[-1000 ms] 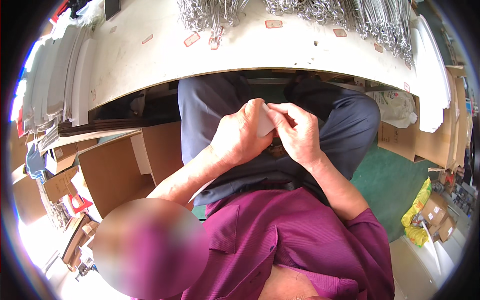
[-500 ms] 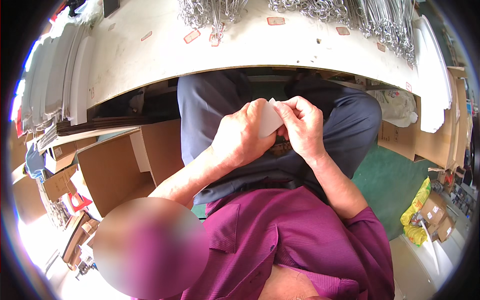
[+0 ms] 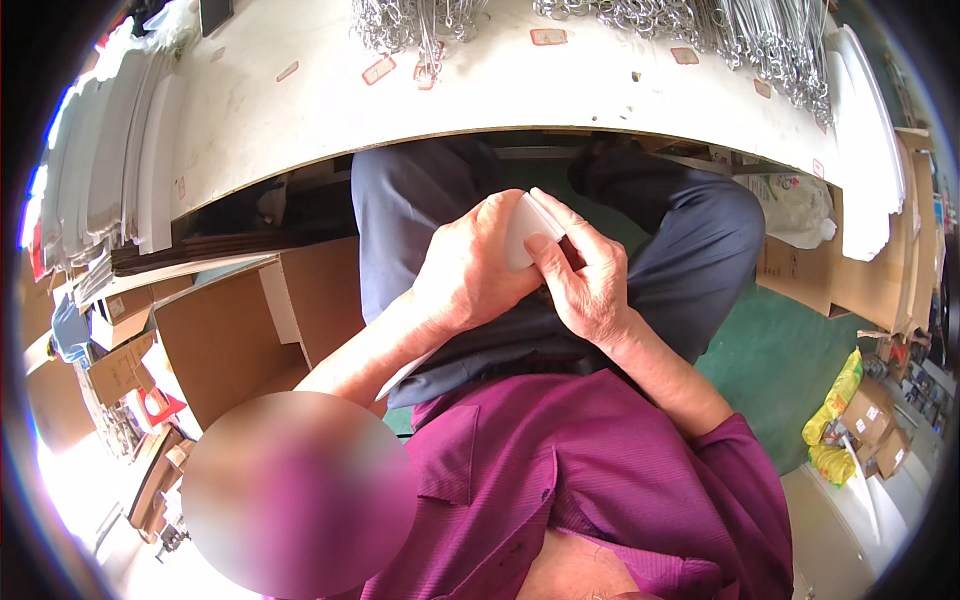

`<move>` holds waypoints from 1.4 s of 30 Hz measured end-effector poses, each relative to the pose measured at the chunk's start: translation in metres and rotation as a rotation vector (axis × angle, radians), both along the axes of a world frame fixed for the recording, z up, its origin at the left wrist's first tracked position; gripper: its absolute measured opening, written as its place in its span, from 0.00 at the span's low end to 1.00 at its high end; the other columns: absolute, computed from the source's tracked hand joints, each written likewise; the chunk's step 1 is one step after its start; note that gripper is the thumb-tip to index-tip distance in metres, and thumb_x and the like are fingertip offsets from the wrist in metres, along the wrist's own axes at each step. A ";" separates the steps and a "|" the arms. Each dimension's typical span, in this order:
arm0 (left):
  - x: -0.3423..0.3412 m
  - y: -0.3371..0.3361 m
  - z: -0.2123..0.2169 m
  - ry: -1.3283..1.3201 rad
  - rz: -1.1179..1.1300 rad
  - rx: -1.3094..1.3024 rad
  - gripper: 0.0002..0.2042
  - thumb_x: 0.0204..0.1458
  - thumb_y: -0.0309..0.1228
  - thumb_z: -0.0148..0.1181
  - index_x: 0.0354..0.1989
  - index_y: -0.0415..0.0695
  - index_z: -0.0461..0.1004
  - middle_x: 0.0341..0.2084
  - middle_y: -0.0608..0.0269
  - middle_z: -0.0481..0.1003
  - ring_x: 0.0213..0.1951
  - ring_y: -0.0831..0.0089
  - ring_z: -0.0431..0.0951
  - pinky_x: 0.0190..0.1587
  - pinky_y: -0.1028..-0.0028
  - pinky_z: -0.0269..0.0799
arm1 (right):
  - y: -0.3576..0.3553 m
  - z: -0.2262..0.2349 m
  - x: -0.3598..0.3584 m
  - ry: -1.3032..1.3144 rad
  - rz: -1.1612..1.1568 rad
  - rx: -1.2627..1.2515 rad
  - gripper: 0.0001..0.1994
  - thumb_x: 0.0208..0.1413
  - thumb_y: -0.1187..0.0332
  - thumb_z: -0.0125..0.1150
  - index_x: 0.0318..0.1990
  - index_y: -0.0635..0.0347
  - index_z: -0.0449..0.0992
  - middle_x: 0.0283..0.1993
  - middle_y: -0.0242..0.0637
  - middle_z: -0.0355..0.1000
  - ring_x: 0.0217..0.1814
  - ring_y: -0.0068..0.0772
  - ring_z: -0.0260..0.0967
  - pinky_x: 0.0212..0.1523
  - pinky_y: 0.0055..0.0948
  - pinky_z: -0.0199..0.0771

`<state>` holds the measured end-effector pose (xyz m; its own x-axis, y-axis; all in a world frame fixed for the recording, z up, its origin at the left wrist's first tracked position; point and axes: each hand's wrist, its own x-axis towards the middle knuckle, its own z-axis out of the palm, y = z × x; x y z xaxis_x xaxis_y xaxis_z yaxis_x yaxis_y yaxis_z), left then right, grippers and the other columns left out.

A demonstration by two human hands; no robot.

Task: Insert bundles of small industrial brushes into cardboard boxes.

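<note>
Above my lap, both hands are closed on a white, flat, stiff-looking piece, perhaps card or plastic. My left hand wraps round it, so much of it is hidden in the palm. On the other side, my right hand lays its thumb on the face of the piece, with the fingers along its far right edge. A thin white edge shows below my left forearm; whether it belongs to the same piece I cannot tell.
A white table spans the far side, bearing bunches of metal wire hooks and small red-edged labels. White sheets are stacked at the left and right. An open cardboard box stands left of my legs.
My right thumb has moved left and down onto the face of the white piece, and the right fingers have straightened along its edge. A white edge now shows below my left forearm.
</note>
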<state>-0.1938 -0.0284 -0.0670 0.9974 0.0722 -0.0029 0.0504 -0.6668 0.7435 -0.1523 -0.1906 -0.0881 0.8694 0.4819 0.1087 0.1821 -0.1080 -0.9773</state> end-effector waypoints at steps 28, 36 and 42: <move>-0.020 0.110 0.049 -0.084 0.269 0.387 0.16 0.48 0.40 0.69 0.38 0.43 0.75 0.32 0.52 0.77 0.39 0.48 0.81 0.40 0.56 0.78 | 0.006 0.018 0.087 -0.360 -0.142 -0.090 0.10 0.63 0.72 0.64 0.48 0.69 0.79 0.35 0.44 0.80 0.30 0.29 0.78 0.34 0.26 0.78; 0.048 0.256 0.043 0.193 0.614 0.753 0.28 0.48 0.53 0.68 0.32 0.31 0.79 0.30 0.36 0.80 0.38 0.41 0.83 0.44 0.52 0.78 | 0.013 0.000 0.145 -0.591 -0.207 -0.289 0.06 0.57 0.77 0.63 0.42 0.65 0.79 0.40 0.42 0.79 0.40 0.43 0.78 0.40 0.34 0.79; 0.089 0.221 0.054 -0.276 0.614 0.765 0.26 0.53 0.54 0.67 0.31 0.35 0.80 0.27 0.40 0.81 0.34 0.45 0.84 0.40 0.53 0.78 | 0.016 -0.005 0.145 -0.780 -0.259 -0.316 0.05 0.55 0.75 0.65 0.39 0.60 0.79 0.41 0.39 0.79 0.43 0.44 0.78 0.45 0.37 0.78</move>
